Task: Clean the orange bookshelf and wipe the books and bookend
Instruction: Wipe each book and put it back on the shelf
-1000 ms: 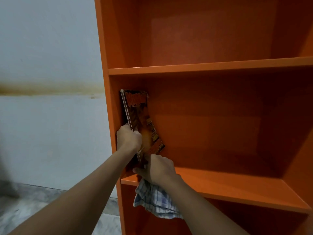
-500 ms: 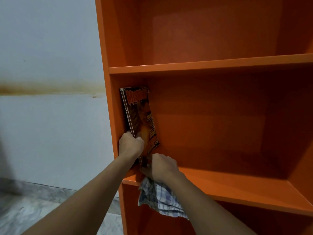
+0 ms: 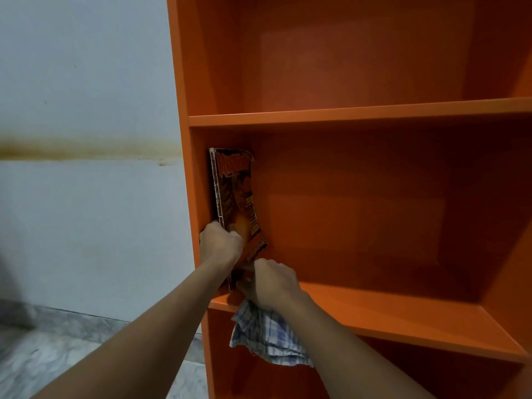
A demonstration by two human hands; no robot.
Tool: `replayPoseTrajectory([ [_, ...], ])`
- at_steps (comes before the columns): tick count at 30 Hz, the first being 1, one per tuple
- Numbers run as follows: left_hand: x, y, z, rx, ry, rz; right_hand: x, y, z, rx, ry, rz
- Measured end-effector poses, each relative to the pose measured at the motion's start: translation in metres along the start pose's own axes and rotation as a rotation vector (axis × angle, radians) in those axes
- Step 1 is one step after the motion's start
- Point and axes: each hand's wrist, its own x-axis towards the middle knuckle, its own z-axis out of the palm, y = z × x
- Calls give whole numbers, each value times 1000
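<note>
Head view: your orange bookshelf (image 3: pixel 374 114) is of flat, smooth boards with square edges and a matt, even finish. Its upright side panel runs from top to bottom of the frame and two horizontal shelves are visible. The book (image 3: pixel 233 194) stands in the middle compartment, at the far left, close against the inner side panel with its lower edge on the shelf board. It is a thin paperback, near upright. Its glossy cover is dark with orange-red lettering at the top and bows slightly outward, and its spine edge is scuffed to a whitish line. Your left hand (image 3: pixel 220 243) has its grip curled round the lower part of the spine edge, fingers over the front cover. Your right hand (image 3: pixel 272 283) sits just beside the book's lower corner, above the front lip of the shelf. Its grip is clenched on a checked cloth (image 3: pixel 267 338), a soft, crumpled blue-and-white weave that hangs in folds below the shelf edge. To the left of the unit is a pale painted wall (image 3: pixel 86 67) crossed by a brownish horizontal stain band (image 3: pixel 86 148). Below it lies a grey, mottled stone-pattern floor (image 3: pixel 57 367).
</note>
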Motion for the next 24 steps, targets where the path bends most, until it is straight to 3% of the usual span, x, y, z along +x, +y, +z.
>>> replayPoseTrajectory([
  [4,-3,-2,-1,-1,8,-4,-3,3,-2,39,21,34],
  [13,-45,-28,-14,24,50,31,-58,24,-38,513,225,-3],
  [18,-107,-45,-16,-64,231,301,-134,43,-56,617,287,-57],
  [20,-135,-48,-12,-78,202,388,-167,58,-52,597,285,-33],
  [24,-185,-69,18,-53,-16,429,-226,96,-16,634,141,72],
])
